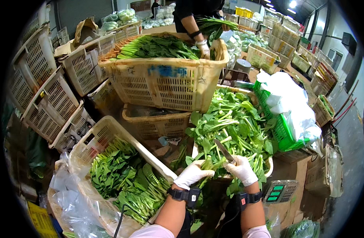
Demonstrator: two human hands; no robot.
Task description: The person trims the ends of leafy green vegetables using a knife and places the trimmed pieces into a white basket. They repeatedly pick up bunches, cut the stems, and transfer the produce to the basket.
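Note:
My left hand [192,175], in a white glove, grips a leafy green stalk [210,164] in front of me. A knife [225,151] is held in my gloved right hand [242,171], its blade pointing up and to the left. Part of the stalk lies close to the right hand's fingers, and I cannot tell whether they touch it. Just beyond both hands is a heap of loose leafy greens [232,122]. To the left, a white plastic crate [110,120] holds leafy greens [119,169] laid in bunches.
A large crate [167,86] of rooted greens stands ahead, with another person's gloved hand [203,49] in it. A green basket [284,131] with white plastic bags [289,98] is at right, above a digital scale [280,191]. Stacked crates [48,104] line the left.

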